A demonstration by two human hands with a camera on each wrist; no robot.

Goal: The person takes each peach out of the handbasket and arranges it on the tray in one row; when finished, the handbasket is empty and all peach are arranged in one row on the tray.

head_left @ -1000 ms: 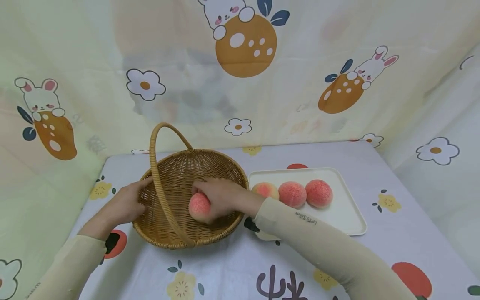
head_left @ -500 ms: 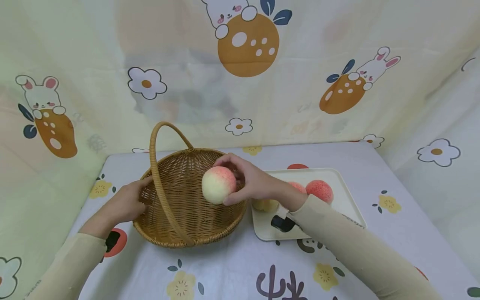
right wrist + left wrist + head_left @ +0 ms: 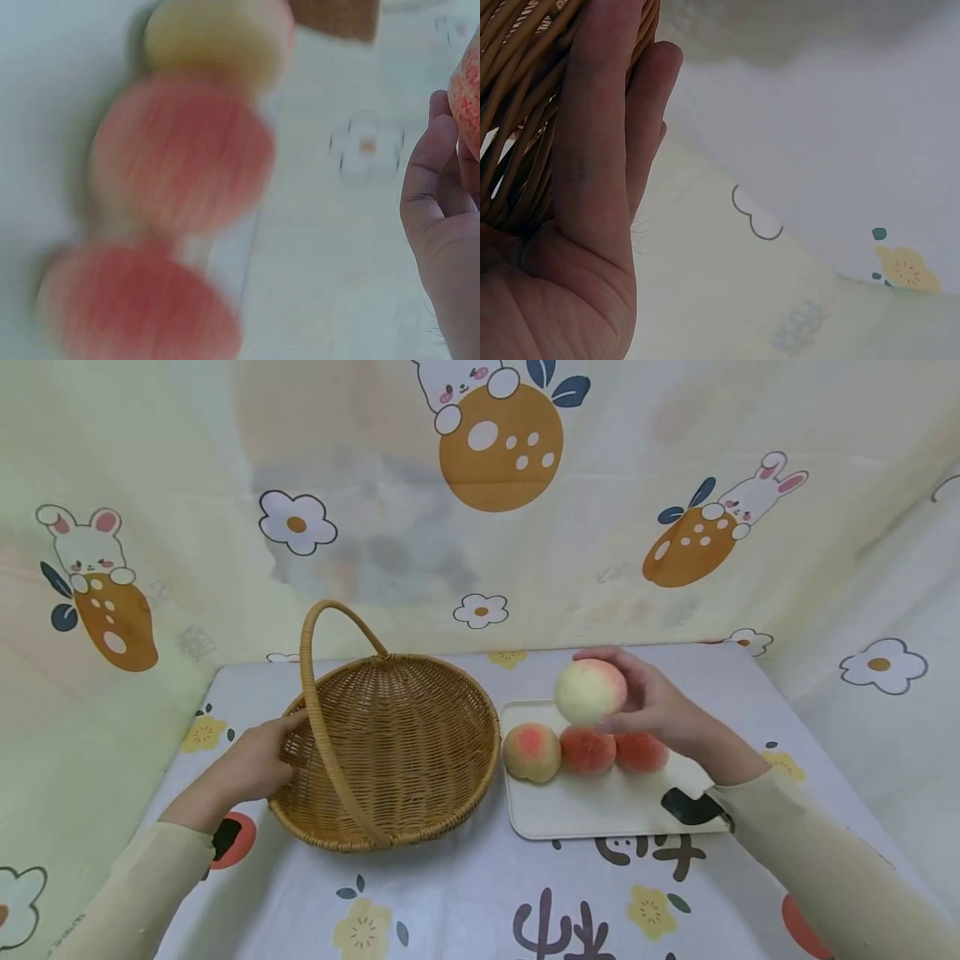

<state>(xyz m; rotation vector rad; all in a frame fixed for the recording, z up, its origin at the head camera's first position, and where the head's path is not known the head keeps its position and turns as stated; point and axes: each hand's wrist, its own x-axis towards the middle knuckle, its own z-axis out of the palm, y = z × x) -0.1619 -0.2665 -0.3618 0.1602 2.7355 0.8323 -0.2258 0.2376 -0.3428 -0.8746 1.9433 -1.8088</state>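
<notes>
A brown wicker basket [image 3: 442, 760] with a tall handle [image 3: 321, 727] stands on the table at the left, with nothing inside it. My left hand [image 3: 255, 764] grips its left rim; in the left wrist view the fingers [image 3: 592, 150] lie along the woven side. My right hand [image 3: 652, 702] holds a pale peach [image 3: 588, 692] with a pink blush, raised over the back of the white tray [image 3: 592, 814]. Three more peaches lie in a row on that tray: a yellowish one [image 3: 532, 753], a red one [image 3: 587, 752] and another red one [image 3: 641, 754] partly hidden by my hand.
A patterned cloth [image 3: 450, 902] covers the table. Behind it hangs a curtain [image 3: 360, 577] printed with rabbits and flowers. The tray sits just right of the basket, and the basket handle arches up on the left side.
My right hand has lifted the peach out of the basket and carried it right, over the tray. My left hand has stayed on the basket rim.
</notes>
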